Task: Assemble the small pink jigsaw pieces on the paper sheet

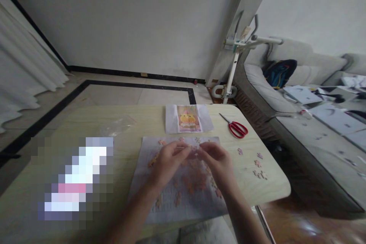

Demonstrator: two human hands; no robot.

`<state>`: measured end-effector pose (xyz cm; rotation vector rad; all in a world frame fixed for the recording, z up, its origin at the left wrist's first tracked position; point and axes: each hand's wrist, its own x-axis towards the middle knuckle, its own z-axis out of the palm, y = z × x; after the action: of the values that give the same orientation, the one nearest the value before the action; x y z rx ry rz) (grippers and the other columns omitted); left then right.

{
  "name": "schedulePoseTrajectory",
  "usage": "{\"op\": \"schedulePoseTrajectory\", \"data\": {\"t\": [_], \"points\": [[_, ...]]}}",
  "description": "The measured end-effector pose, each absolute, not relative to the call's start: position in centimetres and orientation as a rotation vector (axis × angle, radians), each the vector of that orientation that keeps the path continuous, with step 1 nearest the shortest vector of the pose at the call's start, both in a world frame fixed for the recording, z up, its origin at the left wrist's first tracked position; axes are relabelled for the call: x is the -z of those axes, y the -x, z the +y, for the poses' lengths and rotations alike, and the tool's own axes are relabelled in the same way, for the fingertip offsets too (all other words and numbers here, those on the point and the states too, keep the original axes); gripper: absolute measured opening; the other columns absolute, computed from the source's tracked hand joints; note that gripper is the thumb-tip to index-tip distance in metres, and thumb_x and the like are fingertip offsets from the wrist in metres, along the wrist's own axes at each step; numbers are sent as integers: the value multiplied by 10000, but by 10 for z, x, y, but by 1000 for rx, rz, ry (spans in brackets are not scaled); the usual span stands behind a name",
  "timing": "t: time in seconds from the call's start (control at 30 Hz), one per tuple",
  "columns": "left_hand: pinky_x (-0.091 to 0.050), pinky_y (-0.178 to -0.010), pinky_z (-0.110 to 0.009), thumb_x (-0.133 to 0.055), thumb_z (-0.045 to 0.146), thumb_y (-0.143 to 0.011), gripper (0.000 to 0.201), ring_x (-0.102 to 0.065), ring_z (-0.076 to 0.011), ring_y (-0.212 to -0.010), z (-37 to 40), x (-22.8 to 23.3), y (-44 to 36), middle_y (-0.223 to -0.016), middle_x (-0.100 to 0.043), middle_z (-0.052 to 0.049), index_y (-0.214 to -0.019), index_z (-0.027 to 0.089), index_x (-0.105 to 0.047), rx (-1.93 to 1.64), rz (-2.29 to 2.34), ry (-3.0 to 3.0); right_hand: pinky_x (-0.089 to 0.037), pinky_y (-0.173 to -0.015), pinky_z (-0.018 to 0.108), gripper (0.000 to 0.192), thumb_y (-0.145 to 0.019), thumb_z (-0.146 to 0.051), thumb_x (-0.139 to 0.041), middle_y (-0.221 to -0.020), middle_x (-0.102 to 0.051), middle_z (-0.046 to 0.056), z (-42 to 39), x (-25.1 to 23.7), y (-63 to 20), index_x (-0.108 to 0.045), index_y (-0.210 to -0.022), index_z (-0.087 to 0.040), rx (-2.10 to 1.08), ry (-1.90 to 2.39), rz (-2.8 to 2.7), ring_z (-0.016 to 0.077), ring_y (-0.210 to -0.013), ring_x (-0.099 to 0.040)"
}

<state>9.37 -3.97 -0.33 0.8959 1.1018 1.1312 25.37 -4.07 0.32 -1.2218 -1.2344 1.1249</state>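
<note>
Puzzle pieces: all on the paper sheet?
No, several puzzle pieces lie on the bare tabletop, right of the paper sheet.

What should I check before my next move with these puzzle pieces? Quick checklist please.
1. Picture sheet face up and in view: ok.
2. Scissors clear of both hands: ok, lying to the right of the picture sheet.
3. All puzzle pieces on the paper sheet: not ok, several lie on the bare table at right.
4. Piece secure in the left hand: cannot tell, too blurred.
5. Piece secure in the right hand: cannot tell.
</note>
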Motion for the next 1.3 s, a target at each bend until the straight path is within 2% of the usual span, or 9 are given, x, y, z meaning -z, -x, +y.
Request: {"op": "schedulePoseTrajectory", "data": {"t": [0.2,0.53,0.8,1.1,1.3], "points": [[-583,-795,-350,-754,422,-705,382,-736,-253,-830,-40,4,-94,-889,-763,-108,-922,120,-664,-1153,1070,-875,-522,-687,291,203,-755,-368,-761,-770,-714,31,-43,0,-251,-685,-805,-187,-1148,1247,-1223,176,-729,-661],[-583,-801,-341,-747,414,-728,362,-739,-239,-816,-40,3,-93,-893,-767,-113,-920,116,-673,-1149,1025,-879,-518,-611,250,177,-739,-339,-774,-693,-680,-9,-44,-7,-249,-674,-770,-196,-1137,1190,-1154,135,-628,-638],[-574,-804,-358,-739,439,-725,363,-732,-263,-852,-38,2,-93,-914,-762,-121,-890,122,-677,-1128,1075,-907,-531,-652,269,187,-748,-349,-764,-723,-698,14,-43,-7,-248,-672,-765,-187,-1134,1213,-1192,159,-687,-659],[-578,-720,-313,-753,420,-710,329,-731,-231,-756,-40,-6,-93,-852,-763,-96,-860,132,-698,-1129,1113,-908,-542,-610,277,217,-743,-384,-759,-699,-700,22,-46,-7,-244,-678,-759,-183,-1060,1281,-1221,173,-653,-665],[-569,-746,-294,-727,382,-755,257,-724,-227,-803,-39,-5,-92,-864,-762,-78,-871,153,-750,-1127,1094,-1008,-568,-661,308,180,-771,-366,-738,-767,-742,43,-47,-5,-245,-712,-821,-194,-999,1297,-1292,201,-708,-702]]}}
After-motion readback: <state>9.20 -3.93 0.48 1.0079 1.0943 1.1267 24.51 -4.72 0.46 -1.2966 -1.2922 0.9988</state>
